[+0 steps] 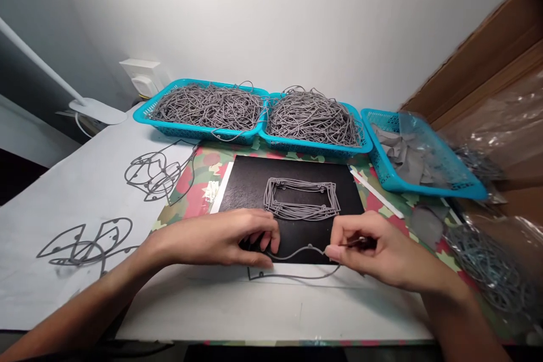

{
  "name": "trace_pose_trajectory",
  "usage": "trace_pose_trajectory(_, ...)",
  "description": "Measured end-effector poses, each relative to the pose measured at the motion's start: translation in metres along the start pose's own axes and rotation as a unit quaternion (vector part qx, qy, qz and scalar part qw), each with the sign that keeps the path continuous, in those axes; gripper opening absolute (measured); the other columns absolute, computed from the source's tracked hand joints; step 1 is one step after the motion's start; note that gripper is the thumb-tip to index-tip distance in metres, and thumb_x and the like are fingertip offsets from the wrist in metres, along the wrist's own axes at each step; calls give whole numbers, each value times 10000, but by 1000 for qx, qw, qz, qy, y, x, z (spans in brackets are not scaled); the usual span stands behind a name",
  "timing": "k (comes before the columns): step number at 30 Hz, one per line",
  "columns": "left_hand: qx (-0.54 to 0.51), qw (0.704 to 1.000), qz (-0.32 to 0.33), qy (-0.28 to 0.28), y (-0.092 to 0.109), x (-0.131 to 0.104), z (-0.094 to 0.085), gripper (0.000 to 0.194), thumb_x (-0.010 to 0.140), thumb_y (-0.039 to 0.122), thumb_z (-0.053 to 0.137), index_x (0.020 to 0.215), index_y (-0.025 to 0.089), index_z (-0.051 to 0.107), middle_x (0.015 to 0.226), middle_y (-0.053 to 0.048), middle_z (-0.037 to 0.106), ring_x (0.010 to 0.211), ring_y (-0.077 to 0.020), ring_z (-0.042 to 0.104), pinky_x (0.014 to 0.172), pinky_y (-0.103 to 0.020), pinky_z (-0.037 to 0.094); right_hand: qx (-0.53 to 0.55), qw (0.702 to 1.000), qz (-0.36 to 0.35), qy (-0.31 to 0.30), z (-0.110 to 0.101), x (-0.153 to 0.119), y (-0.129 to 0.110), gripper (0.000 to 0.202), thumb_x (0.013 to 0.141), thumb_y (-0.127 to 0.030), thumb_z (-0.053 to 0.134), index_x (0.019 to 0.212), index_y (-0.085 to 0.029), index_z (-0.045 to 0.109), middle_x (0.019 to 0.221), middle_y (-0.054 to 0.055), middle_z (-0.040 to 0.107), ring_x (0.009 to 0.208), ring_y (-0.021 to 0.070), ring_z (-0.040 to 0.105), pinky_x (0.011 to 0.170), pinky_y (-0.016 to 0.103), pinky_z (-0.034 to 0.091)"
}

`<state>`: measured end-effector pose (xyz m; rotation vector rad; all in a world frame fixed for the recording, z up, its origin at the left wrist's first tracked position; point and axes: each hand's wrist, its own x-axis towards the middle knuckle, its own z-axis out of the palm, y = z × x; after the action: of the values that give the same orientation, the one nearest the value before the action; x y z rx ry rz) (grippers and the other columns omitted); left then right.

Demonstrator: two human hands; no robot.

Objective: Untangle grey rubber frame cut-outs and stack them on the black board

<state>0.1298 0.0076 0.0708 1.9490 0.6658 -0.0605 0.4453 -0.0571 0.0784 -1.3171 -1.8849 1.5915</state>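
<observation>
A thin grey rubber gasket (292,277) forms a loose loop across the front edge of a black board (250,181) and the white surface before it. My left hand (241,237) is at the loop's left end, fingers curled and thumb below, with the strand running between them. At the right end, my right hand (365,243) pinches the gasket between thumb and forefinger. Something dark and slim, partly hidden, lies within the curled fingers of that hand. Behind both hands, a stack of grey rectangular gaskets (302,216) lies on the board.
Two blue baskets (199,131) (314,150) heaped with grey gaskets stand along the wall. A third blue basket (436,189) holds grey scraps. Loose gaskets (155,175) lie at left. Right are a bag of grey strands (487,266) and cardboard (492,45). A white lamp (97,110) stands back left.
</observation>
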Motion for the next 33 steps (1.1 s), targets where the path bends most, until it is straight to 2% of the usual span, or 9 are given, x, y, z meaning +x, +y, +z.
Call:
trace_pose_trajectory(3, 28, 999, -29, 11, 2, -3, -3, 166, 1040, 387, 724, 1030, 225, 691, 972, -13, 646, 860, -185, 605, 718, -265, 456, -40, 998, 46, -28, -8, -3, -1, 369, 1071, -495, 713, 835, -230, 614, 634, -49, 641, 607, 124, 502, 588, 257, 346)
trace_pose_trajectory(7, 50, 997, -62, 18, 3, -7, -9, 174, 1038, 401, 695, 1005, 233, 670, 958, -18, 659, 820, -192, 598, 673, -277, 441, -79, 994, 70, -25, -19, -4, 3, 460, 1114, -553, 600, 781, -237, 568, 646, -15, 707, 596, 141, 520, 594, 275, 371)
trace_pose_trajectory(10, 57, 996, -71, 23, 2, -8, -10, 189, 1035, 420, 697, 992, 238, 671, 977, -23, 673, 833, -201, 610, 674, -283, 439, -128, 989, 67, 1, -22, -3, 8, 495, 1110, -579, 588, 753, -237, 559, 626, -25, 633, 585, 141, 489, 572, 285, 342)
trace_pose_trajectory(14, 47, 997, -58, 20, 2, -9, -8, 257, 1061, 466, 667, 949, 235, 680, 978, -31, 672, 830, -200, 608, 679, -285, 443, -155, 988, 18, 13, -14, 3, 12, 333, 1053, -564, 715, 961, -250, 655, 687, -72, 496, 636, 134, 427, 581, 272, 301)
trace_pose_trajectory(18, 46, 997, -62, 20, -1, -12, -11, 277, 1090, 489, 615, 983, 241, 676, 988, -34, 686, 810, -194, 606, 673, -281, 457, -172, 985, 16, 7, -9, 8, 17, 189, 1088, -453, 678, 1095, -266, 651, 690, -86, 476, 628, 135, 428, 589, 272, 291)
trace_pose_trajectory(21, 48, 995, -81, 18, -4, -17, -16, 292, 1093, 512, 600, 992, 246, 667, 939, -26, 682, 747, -182, 573, 628, -276, 445, -185, 983, 16, 16, -11, 8, 21, 164, 1093, -422, 659, 1072, -260, 648, 678, -82, 471, 621, 139, 425, 587, 278, 267)
trace_pose_trajectory(26, 44, 994, -100, 20, -5, -21, -22, 325, 1079, 513, 612, 926, 233, 674, 807, -14, 638, 669, -172, 527, 552, -278, 381, -181, 983, 14, 13, -13, 8, 25, 263, 1090, -496, 628, 989, -254, 653, 666, -67, 434, 615, 149, 390, 570, 278, 245)
trace_pose_trajectory(33, 65, 996, -59, 33, 0, -12, -17, 259, 1057, 427, 678, 910, 220, 733, 786, 0, 653, 671, -159, 565, 585, -271, 412, -161, 986, 28, 5, -13, 8, 26, 323, 1079, -551, 606, 952, -256, 644, 675, -53, 444, 625, 157, 358, 572, 271, 267)
